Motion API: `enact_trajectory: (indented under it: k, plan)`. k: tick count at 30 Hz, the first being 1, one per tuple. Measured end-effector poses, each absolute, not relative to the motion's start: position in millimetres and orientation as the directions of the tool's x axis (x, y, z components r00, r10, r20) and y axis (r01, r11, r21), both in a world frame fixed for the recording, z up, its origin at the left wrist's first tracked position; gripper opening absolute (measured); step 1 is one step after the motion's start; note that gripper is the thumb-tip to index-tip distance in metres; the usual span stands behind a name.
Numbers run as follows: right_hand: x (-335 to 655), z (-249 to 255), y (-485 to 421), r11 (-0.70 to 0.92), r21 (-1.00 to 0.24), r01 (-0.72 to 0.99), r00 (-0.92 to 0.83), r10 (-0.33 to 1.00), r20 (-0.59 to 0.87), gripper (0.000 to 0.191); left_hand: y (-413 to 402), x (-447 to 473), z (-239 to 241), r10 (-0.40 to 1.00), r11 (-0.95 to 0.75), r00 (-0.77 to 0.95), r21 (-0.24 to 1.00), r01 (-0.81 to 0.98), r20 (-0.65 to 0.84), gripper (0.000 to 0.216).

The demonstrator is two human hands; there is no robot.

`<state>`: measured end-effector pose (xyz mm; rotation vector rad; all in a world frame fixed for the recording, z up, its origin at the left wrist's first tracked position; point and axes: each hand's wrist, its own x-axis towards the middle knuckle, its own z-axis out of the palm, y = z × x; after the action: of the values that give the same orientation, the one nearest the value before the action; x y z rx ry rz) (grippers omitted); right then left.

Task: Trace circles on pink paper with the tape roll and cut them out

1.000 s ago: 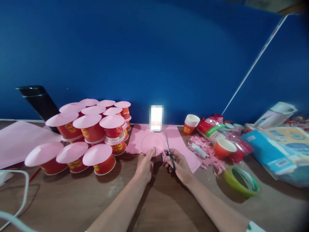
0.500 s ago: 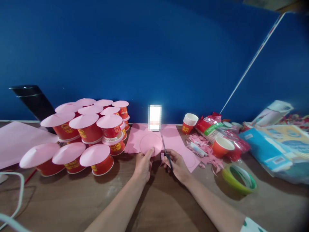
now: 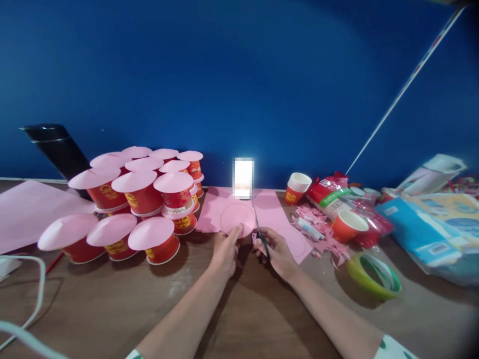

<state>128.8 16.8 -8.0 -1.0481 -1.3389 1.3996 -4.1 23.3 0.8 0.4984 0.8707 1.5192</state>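
Observation:
My left hand (image 3: pixel 226 252) pinches a piece of pink paper (image 3: pixel 236 215) at its near edge, thumb on top; a circle is drawn on the paper. In my right hand (image 3: pixel 276 253) are dark-handled scissors (image 3: pixel 262 240), fingers closed round the handles. The blades point away from me along the right edge of the drawn circle. More pink sheets (image 3: pixel 211 204) lie flat beneath and behind, one at the right with another drawn circle. Left of my hands stand several red paper cups (image 3: pixel 162 249) topped with shallow pink paper cones (image 3: pixel 151 233), some stacked in two layers.
A blurred bright screen (image 3: pixel 243 178) stands against the blue wall. To the right are stacked cups (image 3: pixel 298 188), pink scraps (image 3: pixel 339 244), a glue stick (image 3: pixel 309 228), an orange cup (image 3: pixel 350 227), a tape roll (image 3: pixel 374 276) and a blue package (image 3: pixel 422 232). A white cable (image 3: pixel 39 294) lies left.
The view has shifted slightly, so most things sit a little further right and higher. Both hands keep their hold on the paper and scissors.

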Motion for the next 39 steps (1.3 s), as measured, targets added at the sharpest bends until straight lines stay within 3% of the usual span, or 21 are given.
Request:
enact_trajectory:
  k: [39]
  plan:
    - [127.1, -3.2, 14.2, -0.008, -1.000, -0.021, -0.234, 0.972, -0.003, 0.042, 24.1, -3.9, -2.0, 0.969, 0.037, -0.166, 0.766, -0.642, -0.185, 0.030]
